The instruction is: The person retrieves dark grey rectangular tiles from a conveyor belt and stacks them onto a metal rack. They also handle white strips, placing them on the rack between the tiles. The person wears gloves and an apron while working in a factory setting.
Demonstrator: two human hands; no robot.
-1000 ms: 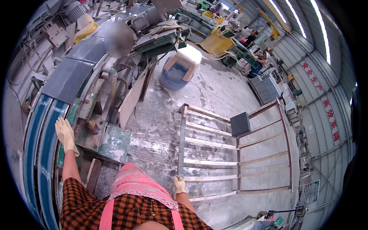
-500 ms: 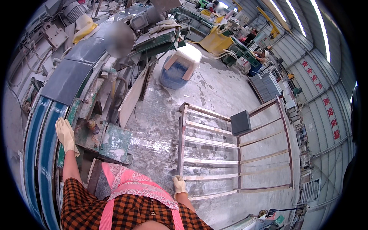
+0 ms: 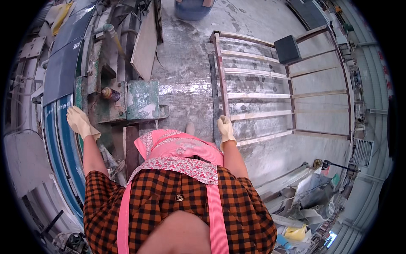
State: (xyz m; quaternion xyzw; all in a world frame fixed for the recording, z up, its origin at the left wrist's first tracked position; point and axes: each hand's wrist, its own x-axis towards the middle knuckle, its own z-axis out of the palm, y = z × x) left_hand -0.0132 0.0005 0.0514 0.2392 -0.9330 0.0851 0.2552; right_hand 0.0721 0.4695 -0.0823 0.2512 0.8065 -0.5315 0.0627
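Observation:
My gloved left hand (image 3: 80, 122) lies with fingers stretched out on the blue conveyor belts (image 3: 63, 146) of the machine at my left. Ahead of it, dark grey slabs (image 3: 61, 78) lie in a row along the line. My gloved right hand (image 3: 226, 128) is closed at the near left side rail of a slatted metal rack (image 3: 259, 95), seemingly wrapped round it; the fingers hide part of the rail. A dark square tile (image 3: 287, 49) rests on the rack's far slats.
A green machine plate (image 3: 143, 99) juts out ahead of me, with a small bottle (image 3: 111, 94) beside it. Boards (image 3: 144, 42) lean on the machine, and a blue tub (image 3: 193, 10) stands farther ahead. Assorted equipment (image 3: 313, 203) lies at the lower right.
The view has tipped down, so the tub and far workers slip toward or past the upper edge. Both hands keep about the same places, left on the belts, right at the rack's rail.

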